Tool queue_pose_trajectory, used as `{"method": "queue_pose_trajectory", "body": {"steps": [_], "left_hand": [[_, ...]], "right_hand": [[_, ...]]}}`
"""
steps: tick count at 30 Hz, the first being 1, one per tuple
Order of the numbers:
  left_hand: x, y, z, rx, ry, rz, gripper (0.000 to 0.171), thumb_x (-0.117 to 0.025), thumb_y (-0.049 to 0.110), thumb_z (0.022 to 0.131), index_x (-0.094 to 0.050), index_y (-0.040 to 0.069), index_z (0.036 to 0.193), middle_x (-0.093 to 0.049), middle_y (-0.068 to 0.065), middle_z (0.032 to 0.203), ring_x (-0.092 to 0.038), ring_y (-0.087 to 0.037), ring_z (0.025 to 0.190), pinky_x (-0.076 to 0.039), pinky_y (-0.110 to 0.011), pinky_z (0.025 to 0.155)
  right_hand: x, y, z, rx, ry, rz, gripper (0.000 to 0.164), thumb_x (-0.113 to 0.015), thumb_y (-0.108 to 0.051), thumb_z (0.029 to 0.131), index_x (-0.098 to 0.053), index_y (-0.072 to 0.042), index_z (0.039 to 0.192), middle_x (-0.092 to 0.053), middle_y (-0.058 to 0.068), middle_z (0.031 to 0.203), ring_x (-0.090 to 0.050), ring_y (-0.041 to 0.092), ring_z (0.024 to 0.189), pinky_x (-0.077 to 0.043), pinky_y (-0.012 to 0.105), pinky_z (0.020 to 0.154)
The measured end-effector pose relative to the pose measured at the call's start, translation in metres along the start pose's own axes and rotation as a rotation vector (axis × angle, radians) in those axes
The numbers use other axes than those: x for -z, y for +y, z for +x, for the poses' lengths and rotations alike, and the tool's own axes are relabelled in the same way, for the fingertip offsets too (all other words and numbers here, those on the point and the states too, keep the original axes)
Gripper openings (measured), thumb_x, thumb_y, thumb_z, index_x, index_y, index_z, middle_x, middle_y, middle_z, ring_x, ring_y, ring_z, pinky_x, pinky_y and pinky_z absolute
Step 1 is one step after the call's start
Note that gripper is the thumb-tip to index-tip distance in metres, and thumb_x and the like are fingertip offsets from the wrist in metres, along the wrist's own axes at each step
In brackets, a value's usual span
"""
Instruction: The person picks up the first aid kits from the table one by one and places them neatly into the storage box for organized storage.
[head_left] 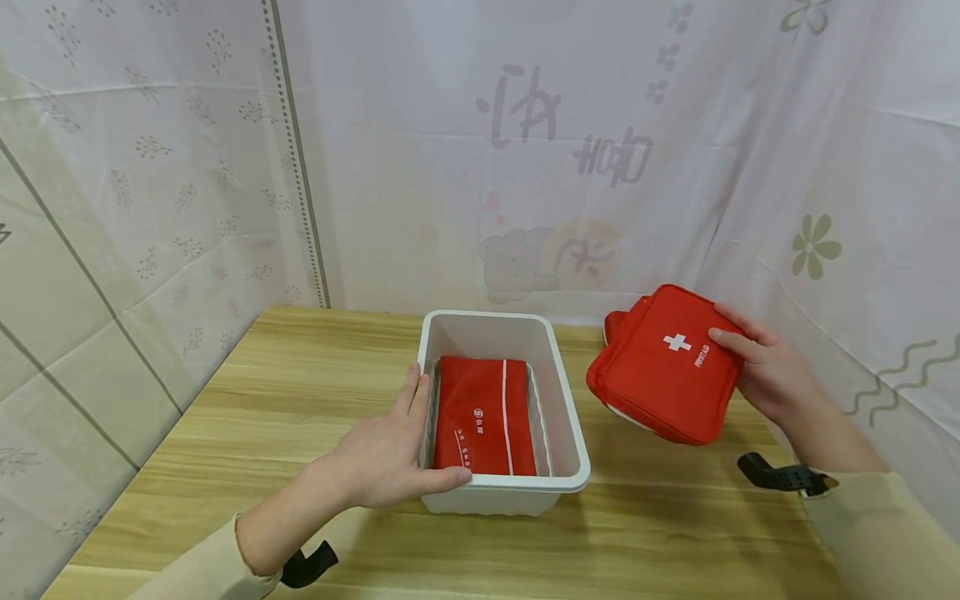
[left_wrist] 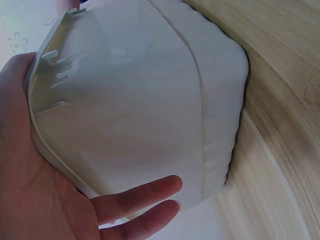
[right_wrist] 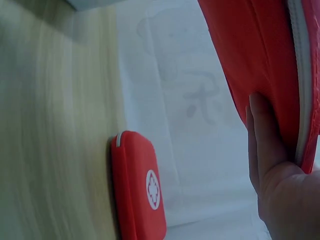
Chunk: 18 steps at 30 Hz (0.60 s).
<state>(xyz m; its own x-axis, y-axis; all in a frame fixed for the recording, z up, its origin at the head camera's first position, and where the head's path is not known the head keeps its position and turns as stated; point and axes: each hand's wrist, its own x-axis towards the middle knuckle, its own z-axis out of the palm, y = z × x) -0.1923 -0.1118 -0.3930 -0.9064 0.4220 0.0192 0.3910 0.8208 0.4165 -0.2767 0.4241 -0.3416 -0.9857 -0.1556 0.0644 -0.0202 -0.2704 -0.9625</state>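
My left hand (head_left: pixel 386 458) rests on the near left corner of a white plastic bin (head_left: pixel 566 400), thumb along the front rim and fingers along the left side. In the left wrist view, two straight fingers (left_wrist: pixel 145 197) lie against its outer wall. A flat red pouch (head_left: pixel 483 425) with a white stripe and white print lies inside the bin. Right of the bin, my right hand (head_left: pixel 776 375) holds a red first aid bag (head_left: pixel 660 383) by its right edge, thumb on the front and fingers behind. The bag is tilted and raised above the table, its white cross facing up.
A smaller red zip case (right_wrist: pixel 142 185) with a white round emblem lies on the wooden table (head_left: pixel 330 375), partly hidden behind the bag in the head view. Patterned curtains (head_left: pixel 420 167) hang along the back and both sides.
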Motion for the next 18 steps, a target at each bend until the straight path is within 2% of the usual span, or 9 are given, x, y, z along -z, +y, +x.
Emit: {"method": "queue_pose_trajectory", "body": {"steps": [11,15,18], "left_hand": [[0.000,0.001,0.000,-0.001,0.001,-0.001,0.142,-0.061,0.094,0.084,-0.003,0.003,0.176,-0.001,-0.018,0.186,-0.079,-0.031,0.103,-0.063,-0.044,0.078],[0.000,0.001,0.000,-0.002,-0.001,-0.001,0.142,-0.061,0.094,0.084,-0.004,0.003,0.177,-0.001,-0.019,0.186,-0.079,-0.031,0.102,-0.064,-0.043,0.079],[0.000,0.000,0.000,-0.001,-0.001,-0.004,0.142,-0.061,0.094,0.084,-0.002,0.004,0.177,-0.001,-0.018,0.186,-0.079,-0.032,0.103,-0.064,-0.044,0.079]], "right_hand": [[-0.029,-0.010,0.008,-0.003,-0.061,0.046,0.043,-0.049,-0.004,0.115,-0.058,-0.024,0.152,-0.074,-0.004,0.130,-0.077,0.016,0.109,-0.067,0.035,0.087],[-0.046,-0.012,0.012,-0.045,-0.050,0.029,0.046,-0.052,-0.007,0.115,-0.056,-0.028,0.156,-0.074,-0.006,0.130,-0.077,0.016,0.109,-0.067,0.037,0.085],[-0.059,-0.011,0.015,-0.083,-0.039,-0.009,0.050,-0.054,-0.011,0.115,-0.049,-0.030,0.161,-0.072,-0.009,0.131,-0.077,0.015,0.109,-0.067,0.038,0.085]]}}
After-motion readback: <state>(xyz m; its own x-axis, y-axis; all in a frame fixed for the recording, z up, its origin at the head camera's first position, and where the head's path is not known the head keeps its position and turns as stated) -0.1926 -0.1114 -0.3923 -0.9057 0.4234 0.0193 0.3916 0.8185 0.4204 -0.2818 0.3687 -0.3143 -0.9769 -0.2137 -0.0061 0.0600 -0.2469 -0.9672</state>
